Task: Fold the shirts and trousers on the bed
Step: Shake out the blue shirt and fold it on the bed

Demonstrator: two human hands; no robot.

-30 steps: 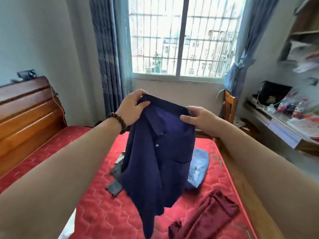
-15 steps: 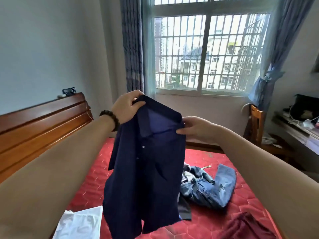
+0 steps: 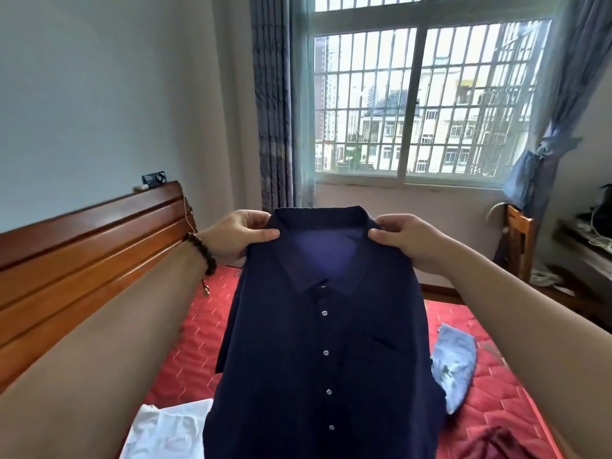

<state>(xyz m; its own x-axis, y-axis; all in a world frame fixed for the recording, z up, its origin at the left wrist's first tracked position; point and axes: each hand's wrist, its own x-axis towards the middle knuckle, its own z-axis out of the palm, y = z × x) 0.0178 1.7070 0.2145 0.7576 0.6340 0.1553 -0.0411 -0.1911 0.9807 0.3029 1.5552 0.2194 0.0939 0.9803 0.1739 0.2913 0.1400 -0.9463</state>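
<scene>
**Shirt held up by the shoulders, front toward the camera**

Left hand [image 3: 239, 234] pinching the left shoulder of the navy shirt [image 3: 326, 342] just beside the collar [image 3: 320, 217], thumb laid across the front of the cloth and the other fingers curled behind. Right hand [image 3: 409, 241] gripping the opposite shoulder the same way, thumb in front, fingers wrapped behind the seam. Both hands level with each other, well apart, collar stretched flat between them. Beaded bracelet [image 3: 201, 250] on the left wrist.

Shirt hanging free in the air above the bed [image 3: 212, 329], buttoned, row of pale buttons running straight down the middle. Long axis vertical, from the collar at the top down past the lower edge of the view; hem not visible. Body of the shirt lying below the fingers, so neither hand nearer to it than the other: an even, two-handed hold.

Elsewhere on the red mattress: pale jeans [image 3: 455, 366] crumpled to the right of the shirt, a dark red garment [image 3: 496, 442] at the lower right, a white garment [image 3: 165, 429] at the lower left, partly hidden behind the shirt. All three unfolded as far as can be seen. Wooden headboard [image 3: 89, 256] along the left.

Likely step in hand: squaring the shirt before laying it down. Next move probably a lowering onto the mattress, keeping the vertical line of buttons straight; free space directly beneath hidden by the shirt itself
</scene>
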